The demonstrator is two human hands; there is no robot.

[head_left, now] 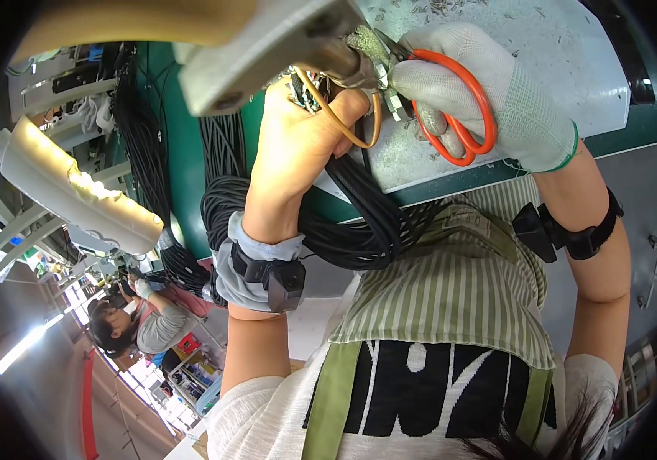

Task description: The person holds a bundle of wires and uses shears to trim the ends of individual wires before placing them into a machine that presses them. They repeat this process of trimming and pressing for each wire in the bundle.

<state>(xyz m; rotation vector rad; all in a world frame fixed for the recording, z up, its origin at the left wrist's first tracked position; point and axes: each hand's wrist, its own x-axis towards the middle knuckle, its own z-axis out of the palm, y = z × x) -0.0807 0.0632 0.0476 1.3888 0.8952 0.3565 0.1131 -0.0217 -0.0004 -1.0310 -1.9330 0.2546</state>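
Note:
My bare left hand (294, 142) is closed on the end of a bundle of black cables (371, 215), where small light-coloured and metallic end pieces show. A thin brown loop (344, 130) curves over its fingers. My right hand (482, 92), in a white knit glove with a green hem, grips scissors with red handles (488, 107). The dark blades point up and left, close to a small white and metallic piece (391, 92) beside the left fingertips. A grey metal fixture (259, 57) covers part of the cable ends, so I cannot tell whether the blades touch them.
Small clippings litter the white board (574, 77) on the green table (183, 153). More black cable bundles (141, 123) lie at the left, near a lit lamp (79, 184). A co-worker (148, 322) sits farther left. A striped green apron (451, 291) covers my lap.

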